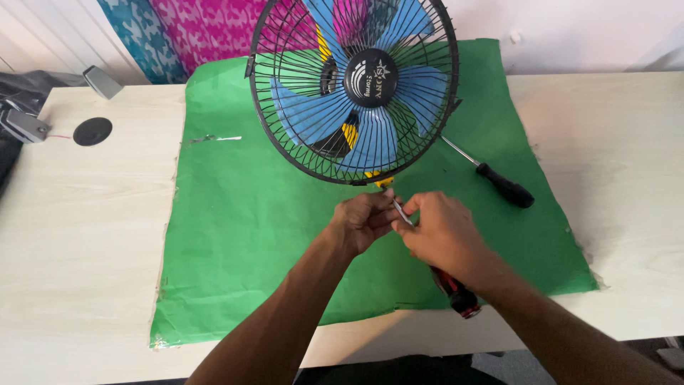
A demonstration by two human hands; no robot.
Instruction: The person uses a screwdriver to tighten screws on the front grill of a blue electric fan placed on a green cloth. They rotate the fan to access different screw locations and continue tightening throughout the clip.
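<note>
The right hand (443, 232) grips a red-and-black-handled screwdriver (456, 294), its shaft mostly hidden, while the left hand (365, 221) pinches its tip just below the blue-bladed fan (354, 89) standing on green paper (235, 214), top cropped.

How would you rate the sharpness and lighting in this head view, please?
Head view: even, soft light with only faint shadows under the fan; the fan and green sheet are sharp; the right hand and forearm near the lower edge look slightly motion-blurred; the table edges bow from wide-angle distortion.
</note>
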